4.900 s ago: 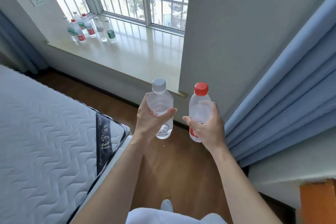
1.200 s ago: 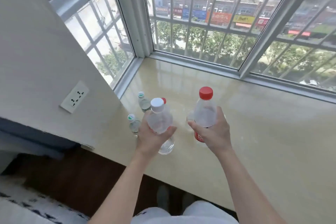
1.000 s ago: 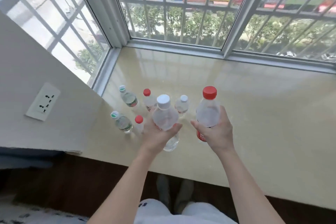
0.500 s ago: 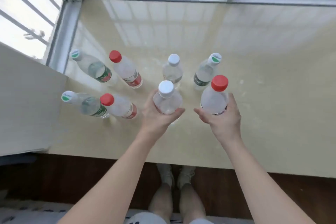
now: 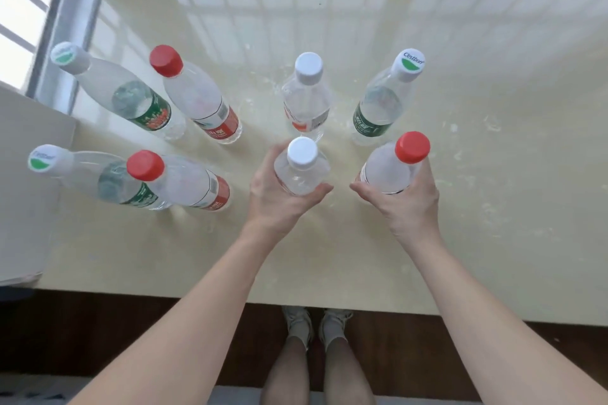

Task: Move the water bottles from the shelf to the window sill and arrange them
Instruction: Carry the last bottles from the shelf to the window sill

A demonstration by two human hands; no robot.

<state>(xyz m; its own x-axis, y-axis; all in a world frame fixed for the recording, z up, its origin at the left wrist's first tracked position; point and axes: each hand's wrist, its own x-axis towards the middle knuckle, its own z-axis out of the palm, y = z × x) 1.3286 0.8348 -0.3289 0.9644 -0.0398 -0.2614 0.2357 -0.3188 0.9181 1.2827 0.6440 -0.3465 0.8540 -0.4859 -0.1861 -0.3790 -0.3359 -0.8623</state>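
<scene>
Bright daylight, window glare on sill (image 5: 362,26), wide-angle edge distortion.

Bare forearms (image 5: 204,299), bare shins (image 5: 286,371), pale sneakers (image 5: 297,322) (details blurred), grey garment (image 5: 230,399) at bottom edge.

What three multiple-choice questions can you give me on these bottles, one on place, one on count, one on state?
1. Where is the unheld plain white-capped bottle? A) floor B) window sill, just beyond the left hand's bottle C) bed
2. How many red caps show? A) one B) six C) three
3. What is the right hand doing? A) gripping a red-capped bottle B) lying flat C) pointing
Answers: B, it stands behind the held one; C, two standing, one held; A, fingers wrap it.
</scene>
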